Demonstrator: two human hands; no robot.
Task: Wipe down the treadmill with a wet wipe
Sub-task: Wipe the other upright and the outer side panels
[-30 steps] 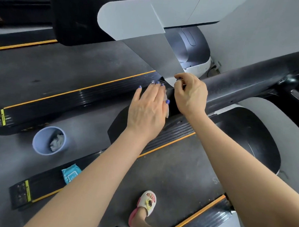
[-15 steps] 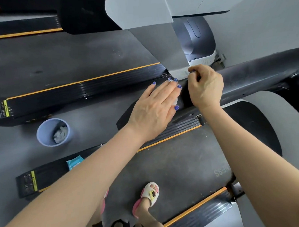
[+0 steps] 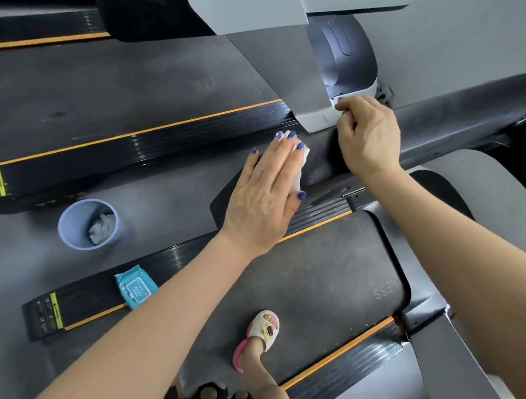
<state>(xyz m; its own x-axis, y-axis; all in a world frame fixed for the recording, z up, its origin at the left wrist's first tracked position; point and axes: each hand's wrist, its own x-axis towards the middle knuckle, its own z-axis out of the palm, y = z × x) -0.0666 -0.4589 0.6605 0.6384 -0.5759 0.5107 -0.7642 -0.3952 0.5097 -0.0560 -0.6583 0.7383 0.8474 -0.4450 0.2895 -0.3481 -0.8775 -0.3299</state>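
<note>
My left hand [image 3: 265, 193] lies flat with straight fingers on the lower end of the treadmill's black handrail [image 3: 458, 108]. It presses a white wet wipe [image 3: 300, 167], which shows between forefinger and thumb. My right hand [image 3: 368, 137] grips the same rail a little higher up, its fingers curled over the top edge. Below my arms lie the dark running belt [image 3: 327, 280] and its orange-edged side rail [image 3: 318, 218].
A light blue bin [image 3: 71, 221] holding crumpled used wipes [image 3: 102, 228] stands on the floor at the left. A teal wipe pack [image 3: 135, 286] lies on the side rail. My sandalled foot [image 3: 265, 329] stands on the belt. A second treadmill [image 3: 125, 87] runs alongside, and a grey console [image 3: 249, 8] hangs above.
My right hand has moved up the rail, opening a gap to my left hand. More of the wipe shows beside my left hand. The view has tilted down.
</note>
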